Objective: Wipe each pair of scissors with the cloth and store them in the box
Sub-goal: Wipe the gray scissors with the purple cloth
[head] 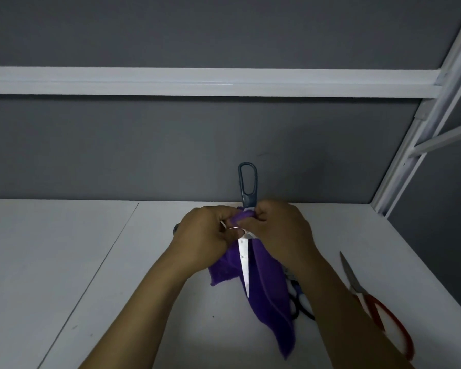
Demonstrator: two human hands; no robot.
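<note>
Purple cloth [266, 288] hangs from both hands above the white worktop [117, 275], its lower end trailing down toward the person. The blue-handled scissors [243, 259] are held upright against it. One long handle loop rises above the hands in front of the grey wall [171, 145], and the bright blade points down toward the person, lying over the cloth. A small dark piece, probably the other handle, shows just left of the left hand [205, 235].

The left hand is curled, thumb and fingers pinching the scissors near the pivot. The right hand [280, 233] is curled too and grips a bunched fold of the cloth, pressing it round the scissors just below the raised handle loop. The two hands are almost touching.

On the worktop to the right lie the red-handled scissors [355, 284], closed, with the blade tip pointing away from the person. The black-handled scissors [304, 312] lie partly hidden under the right forearm and the edge of the cloth. A white rail [197, 81] runs across the wall higher up.
</note>
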